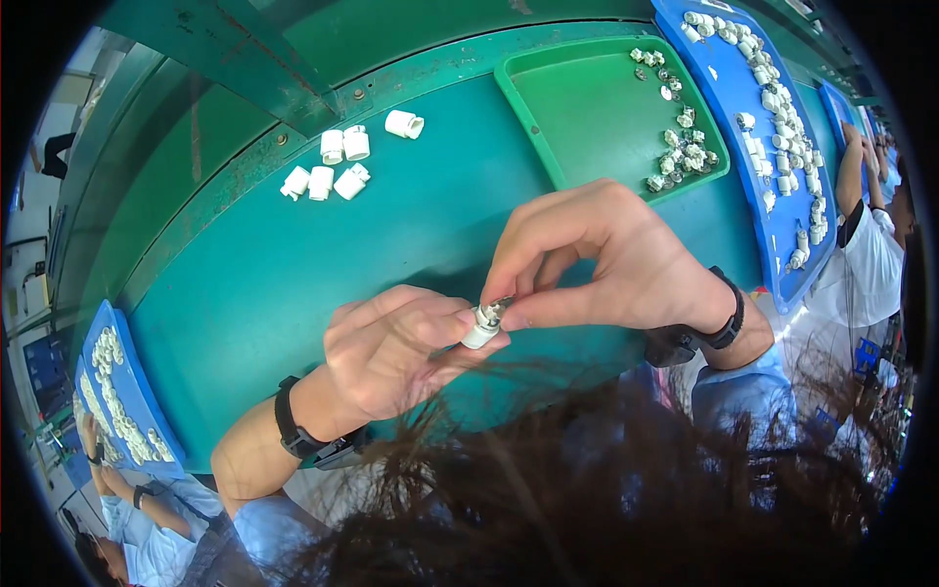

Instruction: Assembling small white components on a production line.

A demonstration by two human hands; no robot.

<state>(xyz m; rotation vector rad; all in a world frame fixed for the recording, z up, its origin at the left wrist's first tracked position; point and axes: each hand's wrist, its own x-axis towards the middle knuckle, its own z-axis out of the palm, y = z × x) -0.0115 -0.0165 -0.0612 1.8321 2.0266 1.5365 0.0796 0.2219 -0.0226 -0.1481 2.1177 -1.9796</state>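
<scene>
My left hand point(401, 347) grips a small white cylindrical housing point(479, 337) between thumb and fingers, low over the green bench. From the right, my right hand point(602, 259) pinches a small white-and-metal insert point(495, 309) at the housing's upper end. The two parts touch; how deep the insert sits cannot be seen behind the fingertips. Several similar white housings point(320, 183) lie loose at the upper left of the bench. Beyond my right hand, a green tray point(577, 122) holds several small white-and-metal inserts point(687, 155) along its right side.
A blue tray point(736, 147) with rows of white parts stands at the right, its edge against the green tray. Another blue tray point(147, 377) of white parts is at the far left. A metal frame point(235, 59) borders the bench's back. Co-workers sit at both sides.
</scene>
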